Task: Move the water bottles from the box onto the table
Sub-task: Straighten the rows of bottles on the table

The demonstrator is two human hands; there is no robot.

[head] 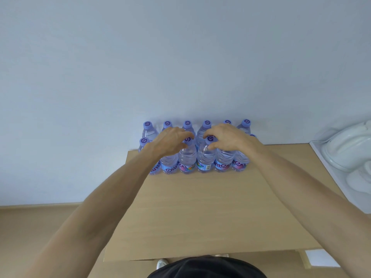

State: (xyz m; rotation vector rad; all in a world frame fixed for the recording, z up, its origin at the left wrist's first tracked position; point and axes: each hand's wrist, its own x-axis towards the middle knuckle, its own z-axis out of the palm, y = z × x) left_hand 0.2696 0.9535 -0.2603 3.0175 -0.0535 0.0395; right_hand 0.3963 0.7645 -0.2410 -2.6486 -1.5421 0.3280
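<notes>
Already standing on the tabletop (200, 213): two rows of bottles (204, 157) with purple caps, upright and touching, set against the far wall (180, 57). Six caps countable in the back row; front row partly hidden by hands, so exact count unclear. Left hand (170, 142) at the cap of a front-row bottle, fingers (185, 135) curled around the cap and neck, apparently gripping. Right hand (224, 137) at the next bottle's neck, thumb and fingers curled around it just below the cap. Both bottles resting on the wood, bases in line with their neighbours, so probably being set down or straightened rather than lifted. No box in view, so number left inside impossible to tell. Judging by the full rows, well along, perhaps near the end. Off to the right, just beside the tabletop edge, a white moulded object (345, 149), identity unclear. Below, a dark garment (206, 267) and pale floor (40, 227).
</notes>
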